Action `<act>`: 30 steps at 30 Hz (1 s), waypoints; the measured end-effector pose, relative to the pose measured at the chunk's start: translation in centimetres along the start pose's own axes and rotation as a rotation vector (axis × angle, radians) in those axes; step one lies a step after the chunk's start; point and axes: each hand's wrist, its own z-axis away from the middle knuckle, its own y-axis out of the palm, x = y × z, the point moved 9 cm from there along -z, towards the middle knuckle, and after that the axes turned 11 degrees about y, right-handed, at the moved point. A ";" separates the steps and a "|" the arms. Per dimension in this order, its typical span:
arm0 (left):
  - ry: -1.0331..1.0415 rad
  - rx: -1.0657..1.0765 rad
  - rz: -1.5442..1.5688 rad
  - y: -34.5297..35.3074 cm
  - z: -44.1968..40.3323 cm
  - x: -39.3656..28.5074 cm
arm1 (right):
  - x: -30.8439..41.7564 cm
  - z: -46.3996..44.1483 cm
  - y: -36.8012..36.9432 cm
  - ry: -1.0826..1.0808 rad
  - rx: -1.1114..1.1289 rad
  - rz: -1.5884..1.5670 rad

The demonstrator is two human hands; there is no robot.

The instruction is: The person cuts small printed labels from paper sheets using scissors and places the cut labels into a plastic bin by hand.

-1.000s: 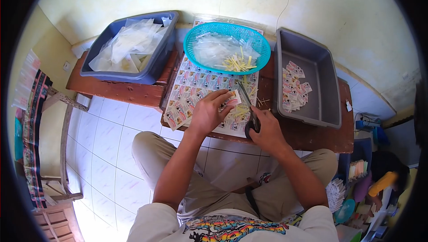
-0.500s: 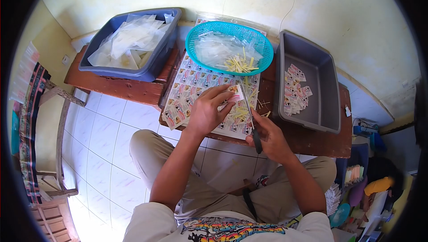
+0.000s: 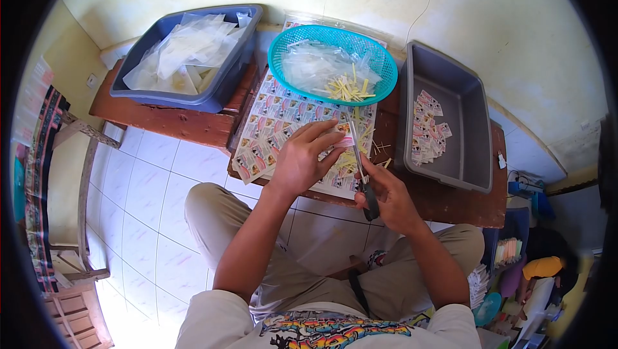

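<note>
My left hand pinches a small printed label between thumb and fingertips, which cover part of it. In my right hand is a pair of scissors with black handles, its blades pointing away from me beside the label's right edge. Beneath both hands lie printed sheets of labels, with loose cut pieces on their near left part. Thin yellowish paper strips are scattered beside the scissors.
A turquoise basket holds clear plastic bags and yellowish strips. The blue-grey tub at left contains translucent bags. At right, a grey tray has cut labels in it. Another person is at the lower right.
The label in my left hand has turned, and less of its printed face shows. The scissors stay beside it, with their handles slightly shifted. The whole view has moved a little.
</note>
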 end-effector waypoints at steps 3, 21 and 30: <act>-0.008 0.019 0.007 0.2 0.0 0.0 | 0.0 0.0 0.0 0.033 0.007 -0.014; 0.001 0.035 -0.004 0.4 0.0 -0.2 | -0.1 0.1 0.1 0.023 -0.010 0.001; 0.012 0.022 -0.003 0.5 0.0 0.0 | -0.3 0.0 0.2 0.008 -0.008 -0.011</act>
